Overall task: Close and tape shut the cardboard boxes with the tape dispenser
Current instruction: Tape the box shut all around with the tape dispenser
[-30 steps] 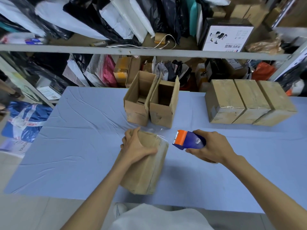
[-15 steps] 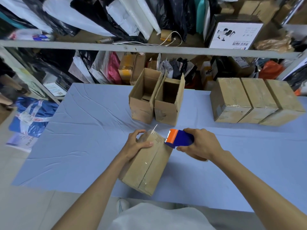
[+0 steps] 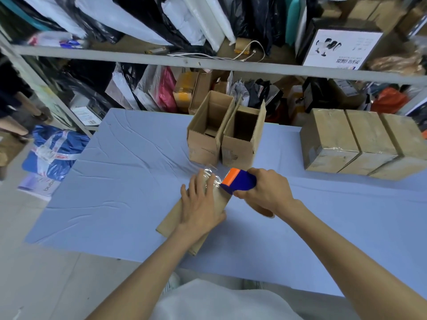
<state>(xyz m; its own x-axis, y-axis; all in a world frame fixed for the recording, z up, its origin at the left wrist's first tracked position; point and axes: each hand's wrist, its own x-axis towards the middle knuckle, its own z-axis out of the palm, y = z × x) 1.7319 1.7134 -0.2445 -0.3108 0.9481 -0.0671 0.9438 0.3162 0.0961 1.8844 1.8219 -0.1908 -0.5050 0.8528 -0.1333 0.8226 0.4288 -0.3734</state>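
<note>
The blue-clothed table [image 3: 115,185] lies under the box I'm taping [image 3: 171,219], and I place everything else from that box. Well to its right and a little beyond stands a row of three sealed boxes [image 3: 353,144], touching side by side and glossy with tape. Just beyond its far end are two open boxes [image 3: 209,137], flaps up, side by side and apparently touching each other. The box itself lies on the near half of the cloth, skewed, with its long axis running away from me to the right. I judge it light and fairly stiff: plain corrugated card, firm at the edges and corners and likely to give in the middle of a panel, so it could skate on the cloth if tape is pulled across it without weight on top. I'd hold it by pressing down over the top face near the seam, not by squeezing the sides. My left hand [image 3: 201,204] does just that, laid flat with straight fingers on the top of the box, fingertips at its far end on the tape. My right hand [image 3: 268,191] is just right of that end, clenched round the blue-and-orange tape dispenser [image 3: 238,180], whose orange edge sits at the box's far right corner. A clear tape strip [image 3: 209,172] runs from there over the far end; it is thin, crinkled and sticky, and may fold on itself.
</note>
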